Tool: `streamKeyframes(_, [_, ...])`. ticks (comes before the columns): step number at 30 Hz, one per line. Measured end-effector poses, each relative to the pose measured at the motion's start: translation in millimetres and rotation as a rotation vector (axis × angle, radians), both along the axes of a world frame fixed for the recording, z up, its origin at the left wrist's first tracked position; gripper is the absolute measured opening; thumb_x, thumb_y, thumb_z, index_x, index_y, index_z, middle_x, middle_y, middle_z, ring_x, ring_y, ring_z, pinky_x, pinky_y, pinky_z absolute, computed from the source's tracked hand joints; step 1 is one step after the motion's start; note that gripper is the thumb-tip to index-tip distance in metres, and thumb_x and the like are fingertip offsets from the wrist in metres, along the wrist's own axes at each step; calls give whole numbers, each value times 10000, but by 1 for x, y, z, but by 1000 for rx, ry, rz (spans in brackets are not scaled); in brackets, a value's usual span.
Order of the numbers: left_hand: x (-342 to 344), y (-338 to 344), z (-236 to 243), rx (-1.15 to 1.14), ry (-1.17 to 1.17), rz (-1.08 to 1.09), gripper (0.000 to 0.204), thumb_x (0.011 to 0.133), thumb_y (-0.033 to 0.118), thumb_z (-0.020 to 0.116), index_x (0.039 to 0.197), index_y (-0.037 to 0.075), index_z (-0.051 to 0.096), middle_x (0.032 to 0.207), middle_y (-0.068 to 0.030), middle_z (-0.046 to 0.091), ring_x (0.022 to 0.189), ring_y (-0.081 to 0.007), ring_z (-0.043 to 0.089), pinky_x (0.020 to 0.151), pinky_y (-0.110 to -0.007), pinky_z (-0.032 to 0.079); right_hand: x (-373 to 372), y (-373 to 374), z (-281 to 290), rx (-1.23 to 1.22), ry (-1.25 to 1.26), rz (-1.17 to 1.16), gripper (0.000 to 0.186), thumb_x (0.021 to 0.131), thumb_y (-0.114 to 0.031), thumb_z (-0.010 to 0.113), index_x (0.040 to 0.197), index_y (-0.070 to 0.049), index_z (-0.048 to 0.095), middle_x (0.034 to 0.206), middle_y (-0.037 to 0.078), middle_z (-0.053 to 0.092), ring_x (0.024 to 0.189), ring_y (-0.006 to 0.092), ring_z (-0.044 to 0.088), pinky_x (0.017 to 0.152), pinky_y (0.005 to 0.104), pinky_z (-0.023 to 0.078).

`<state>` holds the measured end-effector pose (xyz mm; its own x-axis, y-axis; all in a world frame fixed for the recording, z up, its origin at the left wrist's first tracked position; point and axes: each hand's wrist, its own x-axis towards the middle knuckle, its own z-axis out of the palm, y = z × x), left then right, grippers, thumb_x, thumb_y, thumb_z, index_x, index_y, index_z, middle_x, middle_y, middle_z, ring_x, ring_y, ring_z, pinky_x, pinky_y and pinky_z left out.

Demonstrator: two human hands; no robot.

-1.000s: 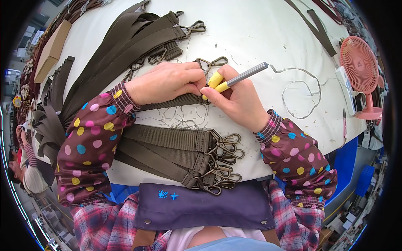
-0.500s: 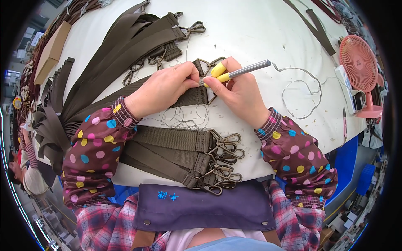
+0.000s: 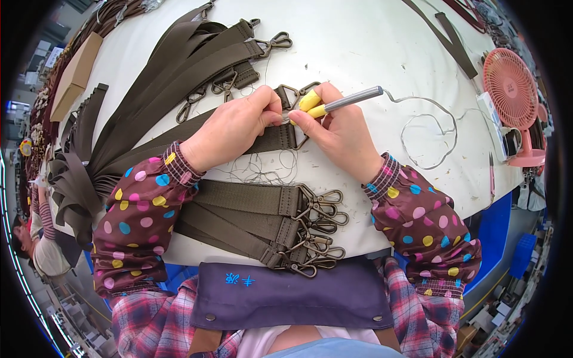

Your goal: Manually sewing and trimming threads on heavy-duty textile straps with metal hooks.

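My right hand [image 3: 343,134], a yellow cover on one fingertip, grips a corded pen-shaped tool [image 3: 358,97] with a grey barrel and yellow front. Its tip points left and is hidden by the fingers. Thumb to forefinger, my left hand [image 3: 230,128] pinches something tiny against the tool's front end; I cannot make out what. Both hands are over the stitched end of a dark olive webbing strap [image 3: 276,141], which carries a metal hook [image 3: 298,92]. Loose dark threads [image 3: 262,170] lie just below. Nearer me, stacked straps [image 3: 248,197] end in bronze snap hooks [image 3: 322,206].
More straps [image 3: 152,83] fan out at the far left, bunched near the table's left edge. A cardboard box [image 3: 76,74] stands beyond them. At right are a pink fan [image 3: 510,89], a white power strip [image 3: 490,122] and tweezers [image 3: 492,176]. The tool's cord [image 3: 456,128] loops across the white table.
My left forearm has shifted slightly to the right, and the tool's rear end has dipped a little. Both hands keep nearly the same grip and place.
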<state>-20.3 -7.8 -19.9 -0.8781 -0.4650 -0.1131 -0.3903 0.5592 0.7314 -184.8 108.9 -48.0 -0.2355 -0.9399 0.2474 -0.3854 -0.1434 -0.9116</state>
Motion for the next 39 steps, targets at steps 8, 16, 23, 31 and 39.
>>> streamKeyframes(8, [8, 9, 0, -129, 58, -73, 194, 859, 200, 645, 968, 63, 561, 770, -62, 615, 695, -223, 605, 636, -332, 478, 0, 1, -1, -61, -238, -32, 201, 878, -136, 657, 843, -23, 494, 665, 11, 585, 555, 35, 524, 480, 193, 403])
streamKeyframes(16, [2, 13, 1, -121, -21, 40, 176, 847, 209, 667, 900, 56, 598, 766, -61, 622, 677, -207, 596, 617, -324, 466, -1, 2, -3, -82, -232, -8, 202, 881, -138, 651, 845, -25, 488, 669, 4, 578, 567, 32, 513, 483, 203, 402])
streamKeyframes(23, [13, 8, -7, 271, 96, 193, 132, 922, 133, 582, 886, 13, 539, 772, -47, 621, 681, -91, 569, 619, -236, 464, 5, 4, 3, -8, -60, 77, 188, 890, -107, 652, 867, -41, 477, 713, -19, 527, 603, 22, 450, 520, 191, 369])
streamKeyframes(31, [14, 8, -10, 343, 174, 172, 124, 945, 105, 538, 896, 3, 487, 833, -54, 630, 713, -79, 577, 650, -227, 484, 3, 2, -3, 7, -32, 94, 277, 866, -191, 679, 867, -19, 462, 683, 77, 595, 557, 127, 575, 495, 261, 444])
streamKeyframes(39, [15, 8, -11, 246, 166, 148, 120, 921, 92, 553, 904, -1, 479, 825, -80, 640, 741, -129, 614, 666, -263, 496, 5, 0, -1, 18, 0, 95, 279, 862, -190, 681, 862, -17, 461, 672, 83, 588, 553, 143, 574, 502, 269, 448])
